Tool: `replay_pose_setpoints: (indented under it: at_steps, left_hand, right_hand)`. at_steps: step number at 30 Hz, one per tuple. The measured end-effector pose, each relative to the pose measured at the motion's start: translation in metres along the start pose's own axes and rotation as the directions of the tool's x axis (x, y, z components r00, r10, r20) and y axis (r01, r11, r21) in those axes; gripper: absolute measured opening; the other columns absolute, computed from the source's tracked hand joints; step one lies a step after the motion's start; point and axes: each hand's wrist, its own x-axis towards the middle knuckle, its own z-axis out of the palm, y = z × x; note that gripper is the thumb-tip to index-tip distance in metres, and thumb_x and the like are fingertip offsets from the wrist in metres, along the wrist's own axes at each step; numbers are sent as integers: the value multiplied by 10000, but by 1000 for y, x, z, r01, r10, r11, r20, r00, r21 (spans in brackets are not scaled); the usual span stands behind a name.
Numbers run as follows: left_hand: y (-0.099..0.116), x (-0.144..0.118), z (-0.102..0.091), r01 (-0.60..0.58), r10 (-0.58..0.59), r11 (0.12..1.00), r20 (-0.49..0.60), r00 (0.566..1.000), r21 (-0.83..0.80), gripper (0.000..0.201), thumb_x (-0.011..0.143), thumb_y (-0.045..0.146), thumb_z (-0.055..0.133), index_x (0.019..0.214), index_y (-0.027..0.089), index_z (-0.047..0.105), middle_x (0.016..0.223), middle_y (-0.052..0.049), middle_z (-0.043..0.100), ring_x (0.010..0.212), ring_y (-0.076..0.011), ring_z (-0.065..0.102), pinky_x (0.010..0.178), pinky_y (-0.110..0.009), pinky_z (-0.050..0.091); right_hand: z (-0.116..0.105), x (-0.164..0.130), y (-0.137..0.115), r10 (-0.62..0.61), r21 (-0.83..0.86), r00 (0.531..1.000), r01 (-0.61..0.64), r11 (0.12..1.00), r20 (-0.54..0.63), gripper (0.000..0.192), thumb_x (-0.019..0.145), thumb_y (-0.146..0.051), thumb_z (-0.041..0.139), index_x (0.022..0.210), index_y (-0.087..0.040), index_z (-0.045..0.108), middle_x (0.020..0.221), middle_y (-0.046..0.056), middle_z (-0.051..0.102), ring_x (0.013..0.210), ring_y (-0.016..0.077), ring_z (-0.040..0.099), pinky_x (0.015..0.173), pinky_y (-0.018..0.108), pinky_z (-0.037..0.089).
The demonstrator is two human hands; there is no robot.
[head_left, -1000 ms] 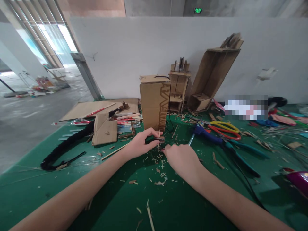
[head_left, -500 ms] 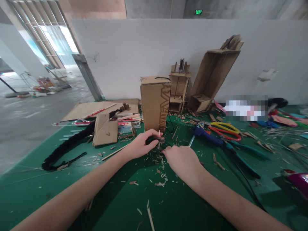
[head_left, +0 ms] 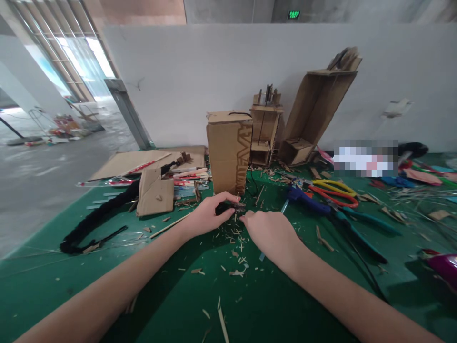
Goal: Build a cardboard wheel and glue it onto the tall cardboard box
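My left hand [head_left: 207, 215] pinches a small dark piece [head_left: 232, 207] with a thin wooden stick standing up from it, just above the green table [head_left: 171, 305]. My right hand [head_left: 269, 233] is curled, back toward the camera, with its fingertips closed on the right end of the same piece. The palm hides what else it may hold. A short pale-blue bit [head_left: 262, 256] shows below the right hand. Wood splinters [head_left: 237, 247] lie scattered under both hands. A tall cardboard box [head_left: 228, 152] stands directly behind the piece.
A blue glue gun [head_left: 307, 200], red-and-yellow scissors [head_left: 335, 190] and teal-handled pliers [head_left: 360, 228] lie to the right. Cardboard models [head_left: 314, 114] lean on the white wall. On the left are a folded cardboard piece [head_left: 155, 193], a black braided cord [head_left: 96, 214] and flat cardboard sheets [head_left: 128, 162].
My right hand has shifted slightly up and left, closer to the piece. The stick on the piece looks lower. A pale-blue bit now shows below the right hand. My left hand stays put.
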Motion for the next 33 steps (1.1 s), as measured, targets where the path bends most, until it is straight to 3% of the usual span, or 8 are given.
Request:
replay_pose_setpoints:
  at_steps: [6,22,27,33]
  left_hand:
    - [3,-1,0,-47,46,998,-10,999,-39,202,857,213,515,1048,207,583,1136,-64,655,1119,-196,578,991,-392,434]
    - [5,-1,0,-16,15,998,-19,1000,-67,173,832,233,554,1000,198,568,1106,-69,647,1094,-203,586,970,-383,447]
    - [5,-2,0,-10,8,997,-20,1000,-71,166,823,208,554,988,195,560,1117,-73,647,1108,-201,581,987,-391,433]
    - [3,-2,-2,20,-20,996,-4,1000,-85,165,835,201,513,997,213,539,1157,-60,635,1089,-185,584,968,-380,447]
  right_hand:
    - [2,-3,3,-1,34,1000,0,999,16,335,936,-265,427,754,-120,668,546,65,617,475,139,584,464,242,287]
    - [1,-3,-4,55,-10,998,-54,998,41,311,956,-258,383,848,-115,637,602,108,677,549,214,667,464,249,347]
    - [-2,-4,-5,-18,10,996,17,1000,88,248,900,-177,473,749,-132,664,593,78,662,521,181,649,451,245,345]
    - [-5,-5,-2,2,6,999,-3,1000,55,345,951,-282,403,801,-117,666,573,88,646,504,173,624,470,244,337]
